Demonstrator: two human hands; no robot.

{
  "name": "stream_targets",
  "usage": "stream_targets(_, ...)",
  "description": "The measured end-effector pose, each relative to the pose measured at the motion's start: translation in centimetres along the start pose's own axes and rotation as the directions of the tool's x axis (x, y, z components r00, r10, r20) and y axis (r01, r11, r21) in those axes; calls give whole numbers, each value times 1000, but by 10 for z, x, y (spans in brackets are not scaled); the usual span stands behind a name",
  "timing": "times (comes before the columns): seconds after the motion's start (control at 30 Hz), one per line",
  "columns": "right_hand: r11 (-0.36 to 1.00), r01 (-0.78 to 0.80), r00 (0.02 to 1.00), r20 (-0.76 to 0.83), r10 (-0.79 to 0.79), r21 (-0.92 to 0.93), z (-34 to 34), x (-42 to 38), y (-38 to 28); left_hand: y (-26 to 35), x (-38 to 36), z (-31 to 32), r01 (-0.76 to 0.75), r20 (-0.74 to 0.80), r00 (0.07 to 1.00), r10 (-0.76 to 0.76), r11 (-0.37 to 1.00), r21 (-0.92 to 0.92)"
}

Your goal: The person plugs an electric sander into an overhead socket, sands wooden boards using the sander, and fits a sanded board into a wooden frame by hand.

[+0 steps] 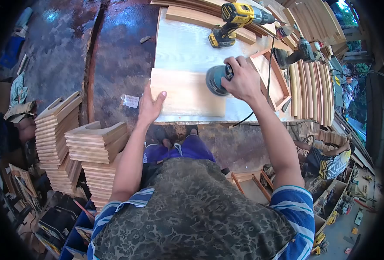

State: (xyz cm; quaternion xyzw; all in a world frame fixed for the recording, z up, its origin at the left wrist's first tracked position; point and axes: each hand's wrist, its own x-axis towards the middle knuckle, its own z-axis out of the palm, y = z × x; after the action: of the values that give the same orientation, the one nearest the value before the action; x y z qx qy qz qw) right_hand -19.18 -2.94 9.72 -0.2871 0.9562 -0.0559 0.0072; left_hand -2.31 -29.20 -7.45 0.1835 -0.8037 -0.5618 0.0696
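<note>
A pale wooden board (183,93) lies flat on the white-topped work table (174,47), near its front edge. My left hand (151,103) grips the board's left edge, thumb on top and the other fingers mostly hidden at the side. A teal and black sander (218,80) rests on the right part of the board, its round base blurred. My right hand (242,79) is closed over the sander's top. A black cord (269,71) runs close to my right wrist.
A yellow drill (239,19) stands behind the board. Right of the sander are a shallow wooden frame (281,82), another power tool (302,52) and upright slats (311,91). Stacked wooden pieces (94,141) stand at left. Another person (331,160) is at the right.
</note>
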Motion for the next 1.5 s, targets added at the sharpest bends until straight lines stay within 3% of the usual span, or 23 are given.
stream_targets(0.3, 1000, 19, 995, 95, -18, -9, -6, -94, -28, 12, 1, -2, 9, 69, 998, -6, 999, -38)
stream_targets(0.37, 989, 138, 990, 27, -139, 57, -1, -88, -40, -1, 3, 2, -42, 64, 997, 44, 999, -32)
stream_targets(0.43, 985, 149, 988, 28, -152, 88, 0, -65, -50, -1, 4, 0, -87, 43, 995, 88, 996, -21)
stream_targets(0.5, 995, 99, 995, -12, -99, 17, 7, -32, -53, 7, 0, -4, 2, 81, 997, 1, 999, -37)
stream_targets(0.6, 999, 41, 999, 10, -41, 0, 8, 16, -49, -1, 1, 1, -19, 52, 998, 19, 1000, -3)
stream_targets(0.77, 993, 120, 992, -34, -120, 5, 19, 54, -85, 1, 0, 5, -10, 58, 998, 17, 994, -112)
stream_targets(0.83, 987, 159, 987, -8, -159, -18, 21, 66, -121, -1, -2, 5, -86, 3, 996, 86, 996, 30)
stream_targets(0.87, 985, 174, 985, 4, -174, -12, 21, 70, -128, -2, -3, 4, 1, 40, 999, -1, 1000, 14)
stream_targets(0.97, 980, 196, 981, 15, -196, -38, 19, 73, -141, 6, -15, -2, 29, 17, 999, -28, 999, -33)
stream_targets(1.1, 980, 199, 979, 39, -199, -1, 22, 71, -137, 0, -42, -7, -12, 41, 999, 13, 1000, -13)
stream_targets(1.17, 978, 207, 977, 42, -208, 7, 23, 62, -140, -2, -50, -3, -29, 41, 999, 35, 989, -146)
stream_targets(1.5, 983, 182, 982, 57, -182, 6, 18, 89, -174, -9, -50, -1, -54, 43, 997, 58, 994, -92)
